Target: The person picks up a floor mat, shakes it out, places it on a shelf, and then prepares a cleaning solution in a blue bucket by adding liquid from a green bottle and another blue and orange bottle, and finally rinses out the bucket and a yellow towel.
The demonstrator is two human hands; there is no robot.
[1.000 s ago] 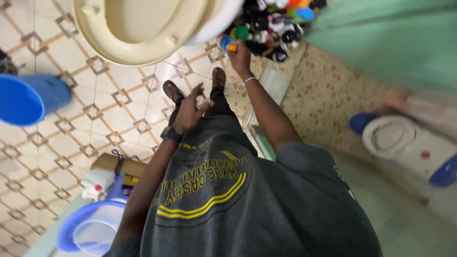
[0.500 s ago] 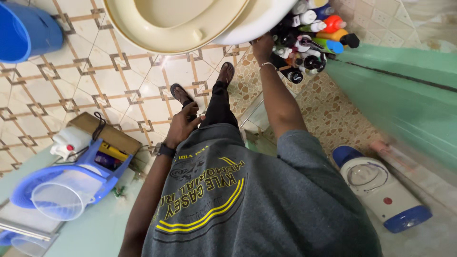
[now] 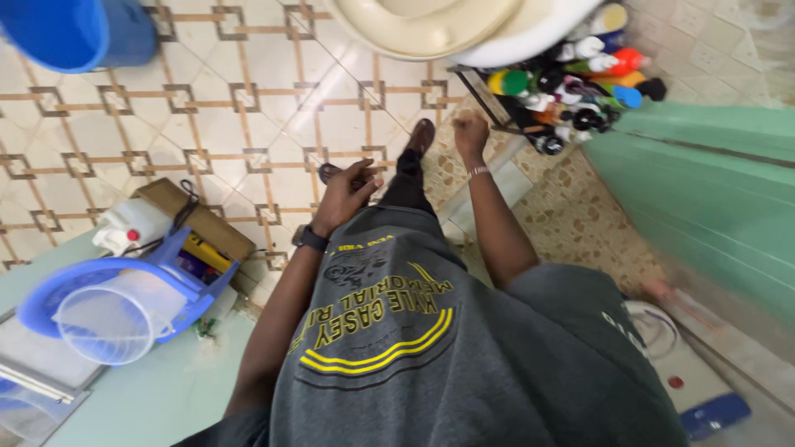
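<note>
A glossy, smooth glaze was shown by the tiled floor (image 3: 273,74), with a bright glare spot thrown back from it. The blue bucket (image 3: 74,29) and the clear measuring jug (image 3: 116,314) were seen to be smooth plastic, the jug translucent. The grey shirt (image 3: 464,364) was made of matt cloth, and the box (image 3: 199,219) of dull brown cardboard.

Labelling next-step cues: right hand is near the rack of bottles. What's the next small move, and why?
Probably a short reach forward to the bottles. The right hand is closed in a loose fist, apparently holding nothing, just short of the black rack beside the toilet. The left hand hangs open and idle by the thigh.
</note>
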